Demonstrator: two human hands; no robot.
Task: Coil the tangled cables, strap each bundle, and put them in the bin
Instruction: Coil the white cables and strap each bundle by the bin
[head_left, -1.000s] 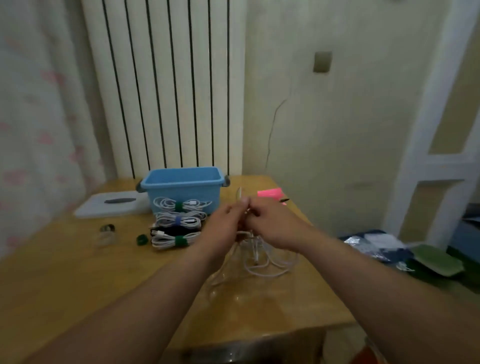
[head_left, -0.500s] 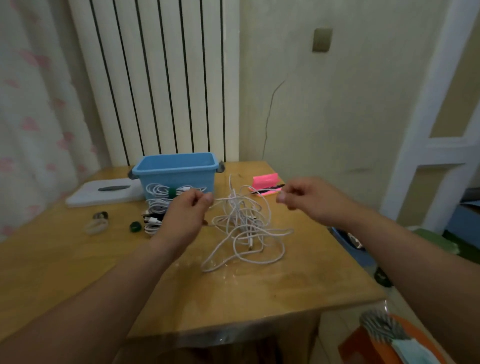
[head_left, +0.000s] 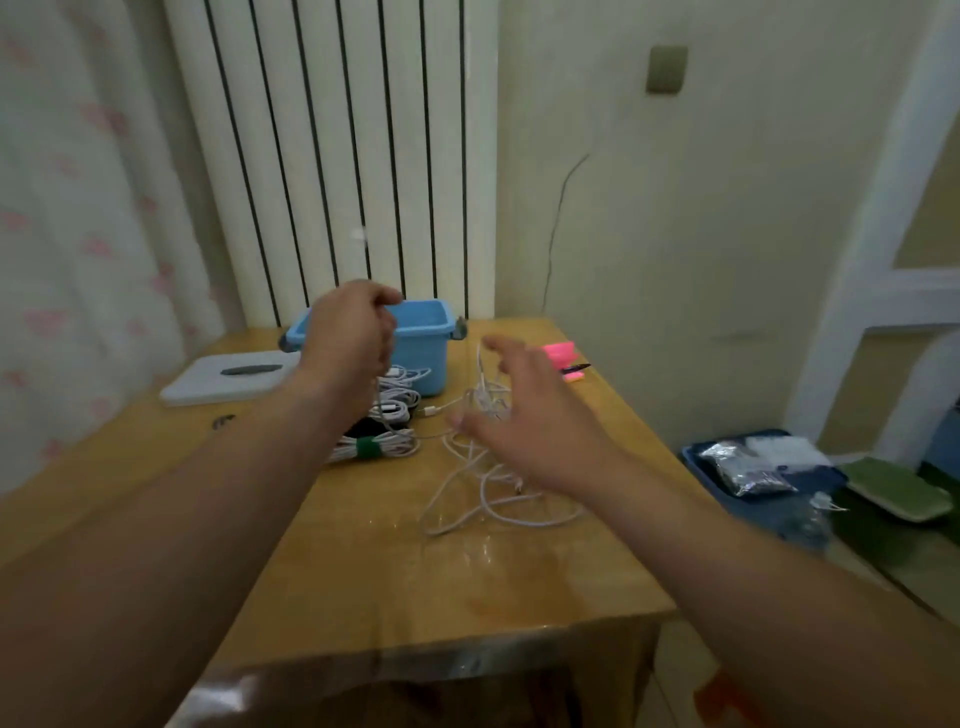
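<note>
Fingers of the right hand spring apart, letting go; left hand rises, pinching a strand of the tangled white cable heaped on the table beside the blue bin; coiling unstarted.

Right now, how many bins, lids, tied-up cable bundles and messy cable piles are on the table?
Blue bin: 1
White lid: 1
Tied cable bundles: 4 (three white, one black, partly behind the left hand)
Messy cable pile: 1
Total: 7
</note>
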